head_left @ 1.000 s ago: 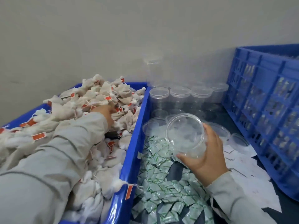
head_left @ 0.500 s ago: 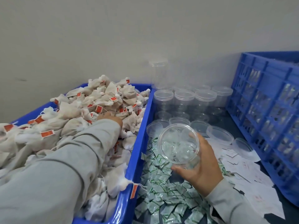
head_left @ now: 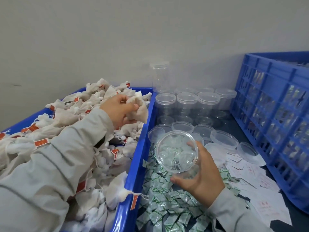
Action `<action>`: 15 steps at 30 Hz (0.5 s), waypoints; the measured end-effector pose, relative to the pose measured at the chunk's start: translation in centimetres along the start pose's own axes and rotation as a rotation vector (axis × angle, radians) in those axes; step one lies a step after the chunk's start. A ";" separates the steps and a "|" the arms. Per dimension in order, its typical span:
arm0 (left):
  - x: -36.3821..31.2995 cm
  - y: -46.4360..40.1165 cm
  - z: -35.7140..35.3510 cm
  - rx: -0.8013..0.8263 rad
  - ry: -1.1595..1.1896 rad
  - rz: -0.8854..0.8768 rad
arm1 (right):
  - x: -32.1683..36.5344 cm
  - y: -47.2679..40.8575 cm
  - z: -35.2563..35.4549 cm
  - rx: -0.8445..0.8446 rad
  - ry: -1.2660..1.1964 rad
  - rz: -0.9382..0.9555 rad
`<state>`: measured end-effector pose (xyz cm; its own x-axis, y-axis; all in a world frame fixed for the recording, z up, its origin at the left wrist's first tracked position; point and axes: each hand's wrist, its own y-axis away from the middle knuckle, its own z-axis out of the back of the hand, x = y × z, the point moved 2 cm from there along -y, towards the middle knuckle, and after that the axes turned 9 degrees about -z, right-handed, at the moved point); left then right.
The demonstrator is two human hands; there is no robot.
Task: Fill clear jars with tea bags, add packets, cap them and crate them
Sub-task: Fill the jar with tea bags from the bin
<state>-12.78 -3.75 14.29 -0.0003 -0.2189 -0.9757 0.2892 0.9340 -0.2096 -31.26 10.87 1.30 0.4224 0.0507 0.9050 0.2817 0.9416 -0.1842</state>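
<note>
We see an empty clear jar [head_left: 177,152] tilted with its open mouth toward us, held above a heap of green-and-white packets [head_left: 168,203]. A cream tea bag [head_left: 138,110] (gathered, crumpled) is lifted over the blue bin's [head_left: 132,178] heap of tagged tea bags [head_left: 70,114].

Left hand [head_left: 119,109] raised, fingers pinched; right hand [head_left: 201,173] curled, gripping.

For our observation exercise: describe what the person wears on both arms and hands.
Both arms are covered by long, light grey sleeves: left sleeve, right sleeve. A thin darker seam line crosses the left one. The left hand and right hand are bare, without gloves.
</note>
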 end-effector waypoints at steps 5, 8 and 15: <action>-1.6 2.9 -3.2 0.302 0.237 -0.107 | 0.3 0.2 -0.3 -0.003 -0.020 0.007; -1.7 4.2 -4.2 0.442 0.110 -0.232 | 0.5 0.2 -0.6 -0.001 -0.073 0.008; -0.9 6.0 -5.3 0.639 -0.438 -0.448 | 0.6 -0.1 -1.0 0.014 -0.179 0.023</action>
<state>-16.15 3.54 13.58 0.0864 -0.7353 -0.6722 0.8277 0.4286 -0.3624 -30.11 10.49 1.50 0.2682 0.1293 0.9547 0.2617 0.9439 -0.2014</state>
